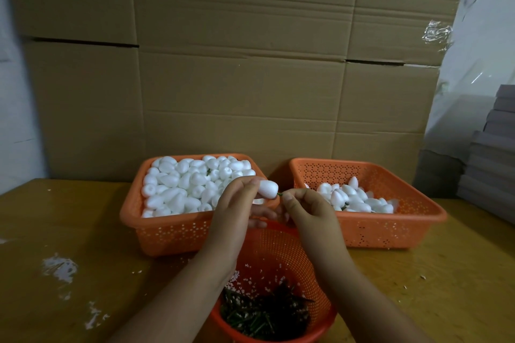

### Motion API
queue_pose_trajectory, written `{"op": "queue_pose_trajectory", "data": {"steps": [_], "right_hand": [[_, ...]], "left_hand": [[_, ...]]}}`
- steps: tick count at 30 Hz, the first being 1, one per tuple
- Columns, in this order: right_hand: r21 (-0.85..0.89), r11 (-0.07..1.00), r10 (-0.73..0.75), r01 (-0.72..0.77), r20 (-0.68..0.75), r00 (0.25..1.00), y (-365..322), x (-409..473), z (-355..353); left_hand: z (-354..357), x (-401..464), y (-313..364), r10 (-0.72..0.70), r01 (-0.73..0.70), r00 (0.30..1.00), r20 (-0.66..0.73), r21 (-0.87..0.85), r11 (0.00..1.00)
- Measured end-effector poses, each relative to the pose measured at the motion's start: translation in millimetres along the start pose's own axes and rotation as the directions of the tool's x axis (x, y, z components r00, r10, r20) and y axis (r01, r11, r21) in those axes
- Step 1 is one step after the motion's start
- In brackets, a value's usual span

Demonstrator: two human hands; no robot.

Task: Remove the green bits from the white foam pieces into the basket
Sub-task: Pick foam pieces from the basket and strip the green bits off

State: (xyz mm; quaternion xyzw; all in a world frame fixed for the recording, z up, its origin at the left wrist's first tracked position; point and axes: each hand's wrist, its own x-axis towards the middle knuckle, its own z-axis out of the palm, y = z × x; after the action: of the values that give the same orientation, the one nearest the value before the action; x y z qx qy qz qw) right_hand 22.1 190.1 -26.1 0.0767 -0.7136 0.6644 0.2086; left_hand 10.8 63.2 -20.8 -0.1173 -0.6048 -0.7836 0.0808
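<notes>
The left hand [237, 203] grips a white foam piece [268, 189] between curled fingers and thumb, holding it up above the gap between two orange rectangular baskets. The right hand [309, 210] pinches a thin green bit [279, 194] that sticks out of the foam piece's lower end, thumb and forefinger closed on it right beside the foam. Both hands hover over a round orange basket [278, 248] that stands on the desk [83, 231] nearest the person; its bottom holds a heap of dark green bits [264, 312] mixed with white crumbs. Behind it on the left, the left rectangular basket [167, 234] is filled nearly to the rim with white foam pieces [184, 186]. On the right, the right rectangular basket [390, 231] holds a smaller pile of foam pieces [354, 198], a green bit showing among them. White crumbs and smears [60, 267] lie on the desk's left side. Stacked cardboard boxes [237, 64] stand behind the baskets.
</notes>
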Motion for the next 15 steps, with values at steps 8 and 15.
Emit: {"op": "queue_pose_trajectory", "data": {"steps": [8,15], "right_hand": [[0.044,0.999,0.016,-0.015,-0.019,1.0,-1.3,-1.0,0.0],[0.038,0.999,0.005,-0.004,-0.012,1.0,-3.8,-1.9,-1.0]], "left_hand": [[-1.0,0.3,-0.7,0.0,0.001,0.998,0.06,-0.004,1.0],[-1.8,-0.9,-0.8,0.02,-0.023,0.997,0.075,0.034,0.999]]}}
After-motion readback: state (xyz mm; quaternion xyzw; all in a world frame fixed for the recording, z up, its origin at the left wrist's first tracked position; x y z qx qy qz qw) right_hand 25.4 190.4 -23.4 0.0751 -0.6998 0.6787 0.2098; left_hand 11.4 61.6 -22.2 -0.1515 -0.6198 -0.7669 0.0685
